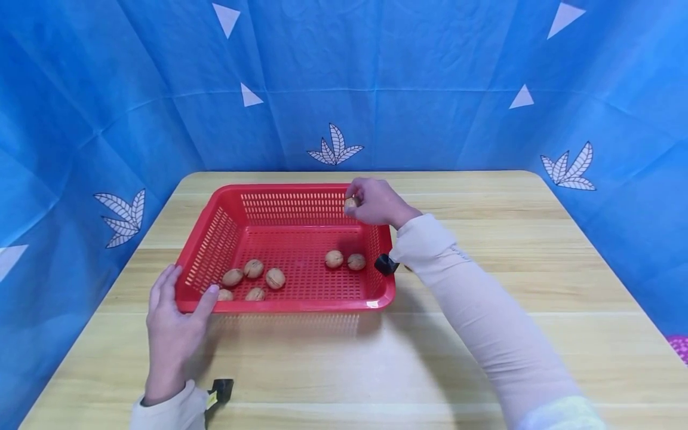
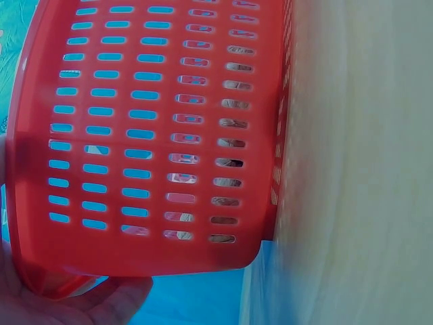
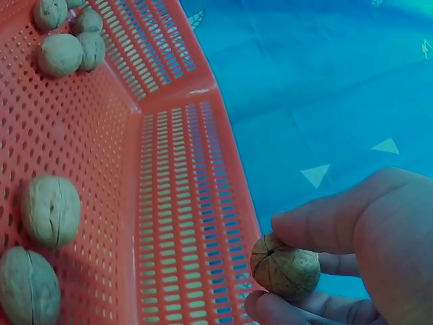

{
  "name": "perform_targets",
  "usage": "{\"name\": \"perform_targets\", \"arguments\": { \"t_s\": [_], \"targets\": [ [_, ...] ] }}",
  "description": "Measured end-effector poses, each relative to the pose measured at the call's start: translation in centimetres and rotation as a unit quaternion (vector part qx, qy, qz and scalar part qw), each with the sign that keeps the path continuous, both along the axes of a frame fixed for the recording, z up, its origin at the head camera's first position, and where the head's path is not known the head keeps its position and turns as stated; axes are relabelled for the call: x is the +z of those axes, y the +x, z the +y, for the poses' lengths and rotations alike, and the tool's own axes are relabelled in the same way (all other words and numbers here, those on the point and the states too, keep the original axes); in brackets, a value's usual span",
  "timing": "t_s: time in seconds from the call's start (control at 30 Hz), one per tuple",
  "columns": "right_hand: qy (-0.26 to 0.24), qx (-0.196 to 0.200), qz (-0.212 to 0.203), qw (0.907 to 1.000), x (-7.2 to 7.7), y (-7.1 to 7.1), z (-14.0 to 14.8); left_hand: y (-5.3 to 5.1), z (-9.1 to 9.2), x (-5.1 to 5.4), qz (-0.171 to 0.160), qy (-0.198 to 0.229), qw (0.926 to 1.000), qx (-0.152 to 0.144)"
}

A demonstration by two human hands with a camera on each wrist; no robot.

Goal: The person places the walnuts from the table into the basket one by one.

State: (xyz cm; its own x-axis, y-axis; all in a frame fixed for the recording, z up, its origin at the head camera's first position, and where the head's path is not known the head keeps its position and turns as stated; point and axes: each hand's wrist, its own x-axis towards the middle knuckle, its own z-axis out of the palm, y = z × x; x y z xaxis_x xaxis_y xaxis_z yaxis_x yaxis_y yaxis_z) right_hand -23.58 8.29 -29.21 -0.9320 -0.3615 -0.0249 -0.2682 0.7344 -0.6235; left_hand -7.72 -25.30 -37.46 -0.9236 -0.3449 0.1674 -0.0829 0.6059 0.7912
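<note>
A red plastic basket (image 1: 301, 306) with slotted walls stands on the table. My left hand (image 1: 177, 325) grips its near left corner, thumb over the front rim and fingers along the left side. In the left wrist view, fingers (image 2: 122, 301) curl under the rim. My right hand (image 1: 378, 202) pinches a walnut (image 3: 287, 267) between thumb and fingers, above the basket's far right corner. Several walnuts (image 1: 275, 278) lie at the basket's left end. Two more, one walnut (image 1: 334, 258) beside another walnut (image 1: 356, 261), lie on its floor towards the right.
The basket stands on a light wood table (image 1: 516, 251). Behind the table hangs a blue cloth (image 1: 430, 71) with white triangles and leaf prints. A small brown thing, mostly hidden, shows beside the right cuff. Something pink (image 1: 679, 346) shows at the far right edge.
</note>
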Motion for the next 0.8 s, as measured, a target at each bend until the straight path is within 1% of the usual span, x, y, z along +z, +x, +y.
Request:
{"name": "perform_targets", "arguments": {
  "t_s": [0.2,0.37,0.5,0.7,0.8],
  "targets": [
    [-0.005,0.004,-0.008,0.9999,0.0,0.0,-0.8,0.0,0.0,0.0,-0.005,-0.002,1.0000,0.004],
    [0.002,0.005,-0.010,0.9999,-0.2,0.0,-1.2,0.0,0.0,0.0,-0.006,-0.002,1.0000,0.005],
    [0.010,0.003,-0.011,0.9999,-0.2,0.0,-1.4,0.0,0.0,-0.1,-0.002,-0.003,1.0000,0.004],
    [0.019,-0.005,-0.021,0.9996,0.2,0.2,-1.2,0.0,0.1,-0.1,0.012,-0.005,0.9999,0.001],
    [0.029,-0.010,-0.015,0.9994,0.4,0.4,-0.7,0.0,0.1,-0.1,0.013,-0.004,0.9999,0.001]
  ]
}}
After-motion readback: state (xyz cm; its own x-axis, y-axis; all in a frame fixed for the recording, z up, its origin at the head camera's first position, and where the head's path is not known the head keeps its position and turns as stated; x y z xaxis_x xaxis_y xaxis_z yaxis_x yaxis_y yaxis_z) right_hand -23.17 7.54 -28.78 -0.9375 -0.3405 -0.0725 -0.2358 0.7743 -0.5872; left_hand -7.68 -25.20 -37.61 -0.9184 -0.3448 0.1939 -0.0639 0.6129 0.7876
